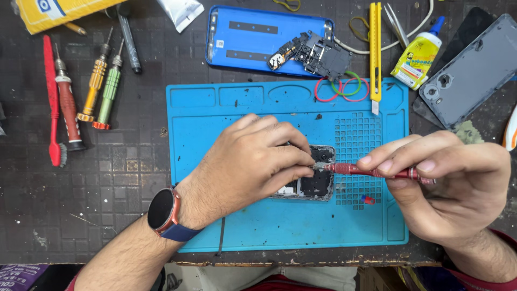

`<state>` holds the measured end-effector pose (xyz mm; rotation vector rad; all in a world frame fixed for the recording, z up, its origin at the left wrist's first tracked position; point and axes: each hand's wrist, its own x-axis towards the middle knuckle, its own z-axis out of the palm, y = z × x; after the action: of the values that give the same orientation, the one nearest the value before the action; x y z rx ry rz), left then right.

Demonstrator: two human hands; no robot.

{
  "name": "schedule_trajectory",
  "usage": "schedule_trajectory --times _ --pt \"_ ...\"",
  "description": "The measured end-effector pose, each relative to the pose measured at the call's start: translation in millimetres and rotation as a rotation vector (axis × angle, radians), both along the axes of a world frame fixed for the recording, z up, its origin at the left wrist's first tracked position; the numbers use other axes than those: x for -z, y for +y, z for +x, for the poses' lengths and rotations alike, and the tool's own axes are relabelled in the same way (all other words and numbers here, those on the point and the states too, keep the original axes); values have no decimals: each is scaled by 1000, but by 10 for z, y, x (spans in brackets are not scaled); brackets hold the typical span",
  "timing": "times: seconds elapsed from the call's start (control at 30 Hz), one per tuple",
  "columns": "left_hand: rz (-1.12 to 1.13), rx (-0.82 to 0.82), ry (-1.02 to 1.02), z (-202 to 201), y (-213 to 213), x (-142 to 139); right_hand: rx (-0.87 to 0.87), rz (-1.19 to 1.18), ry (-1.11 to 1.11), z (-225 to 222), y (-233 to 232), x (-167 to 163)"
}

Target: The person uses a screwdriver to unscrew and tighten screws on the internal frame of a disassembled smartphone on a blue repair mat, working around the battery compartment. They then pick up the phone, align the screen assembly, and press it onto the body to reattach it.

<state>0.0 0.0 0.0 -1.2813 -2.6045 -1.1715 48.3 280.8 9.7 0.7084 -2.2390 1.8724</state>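
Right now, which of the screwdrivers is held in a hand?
The red-handled screwdriver, gripped by the right hand, tip at the opened phone. The red, gold and green ones lie untouched left of the blue mat.

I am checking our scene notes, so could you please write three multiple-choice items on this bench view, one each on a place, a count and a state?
1. Where does the opened phone lie?
A. on the blue mat
B. on the bare bench
C. on the blue back cover

2. How many rubber bands lie at the mat's top edge?
A. one
B. three
C. five

3. What does the right hand hold?
A. nothing
B. the yellow knife
C. a red screwdriver

A: the mat lies under the phone. B: two red loops and one green. C: fingers pinch its shaft.
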Motion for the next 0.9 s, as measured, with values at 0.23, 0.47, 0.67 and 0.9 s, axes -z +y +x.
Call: schedule_trajectory --times 0.23,0.47,0.67,0.9 --pt "27 -20 -14 -57 333 -169 131 -16 21 -10 324 53" --pt "-22 -98 101 23 478 212 207 -1 -39 119 502 462" --pt "-91 -100 161 242 474 713 130 6 -54 258 381 929" --pt "-79 -90 150 100 897 793 116 25 -69 103 793 979"
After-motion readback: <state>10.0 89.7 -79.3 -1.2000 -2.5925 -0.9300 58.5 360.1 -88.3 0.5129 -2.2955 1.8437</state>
